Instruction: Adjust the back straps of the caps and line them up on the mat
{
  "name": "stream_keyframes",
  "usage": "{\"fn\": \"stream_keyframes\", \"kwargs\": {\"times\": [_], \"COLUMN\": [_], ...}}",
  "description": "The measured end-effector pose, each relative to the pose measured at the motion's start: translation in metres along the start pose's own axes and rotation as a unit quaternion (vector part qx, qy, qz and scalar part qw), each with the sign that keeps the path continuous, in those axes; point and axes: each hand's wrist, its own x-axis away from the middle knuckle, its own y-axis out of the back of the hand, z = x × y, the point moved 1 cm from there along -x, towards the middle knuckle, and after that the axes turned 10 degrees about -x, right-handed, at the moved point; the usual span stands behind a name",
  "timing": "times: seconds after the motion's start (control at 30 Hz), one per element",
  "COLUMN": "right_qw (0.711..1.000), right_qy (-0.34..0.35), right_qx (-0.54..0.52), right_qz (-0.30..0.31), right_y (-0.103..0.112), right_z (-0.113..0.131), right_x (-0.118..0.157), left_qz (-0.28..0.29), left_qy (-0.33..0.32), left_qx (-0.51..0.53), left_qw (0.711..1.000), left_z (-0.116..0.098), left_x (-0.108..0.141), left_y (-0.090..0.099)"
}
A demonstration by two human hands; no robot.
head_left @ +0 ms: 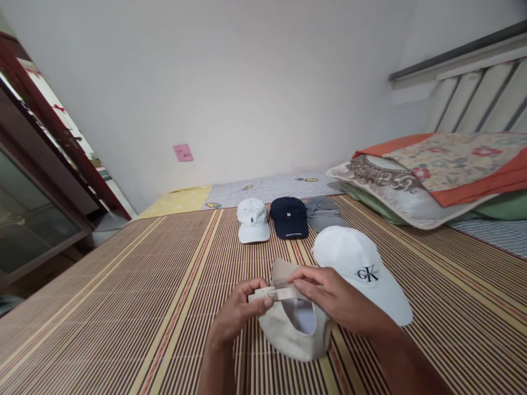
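Observation:
A beige baseball cap [294,337] lies turned over in front of me, its back opening and strap facing me and its brim pointing away. My left hand [241,307] pinches the left end of the strap between thumb and fingers. On the other side, my right hand [329,296] is closed on the strap's right part near the brim. To the right rests a white cap [349,255] with dark letters, partly behind my right forearm. Farther off sit a white cap with a small dark emblem [252,219] and a navy cap [289,216], brims toward me.
A striped bamboo mat [123,307] covers the bed. Beside the navy cap lies a grey item [327,214], perhaps another cap. Pillows [411,197] and an orange-edged floral cloth [465,164] are piled at the right, below a radiator [481,93]. A white wall [263,82] stands behind.

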Motion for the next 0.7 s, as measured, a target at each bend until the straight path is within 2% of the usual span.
{"fn": "stream_keyframes", "kwargs": {"times": [0.13, 0.33, 0.57, 0.7], "right_qw": [0.999, 0.992, 0.995, 0.992], "right_qy": [-0.009, -0.048, -0.03, -0.043], "right_qx": [-0.011, -0.023, -0.047, -0.085], "right_qz": [0.038, 0.115, 0.08, 0.083], "right_y": [0.015, 0.014, 0.02, 0.022], "right_z": [-0.005, -0.017, -0.023, -0.026], "right_x": [0.005, 0.003, 0.001, 0.001], "left_qz": [-0.013, 0.012, 0.013, -0.013], "left_qy": [-0.023, -0.008, 0.003, 0.001], "left_qx": [0.0, -0.005, -0.008, -0.018], "left_qw": [1.0, 1.0, 1.0, 1.0], "left_z": [0.0, 0.001, -0.006, -0.011], "left_x": [0.004, 0.009, 0.014, 0.017], "left_y": [0.01, 0.017, 0.021, 0.025]}}
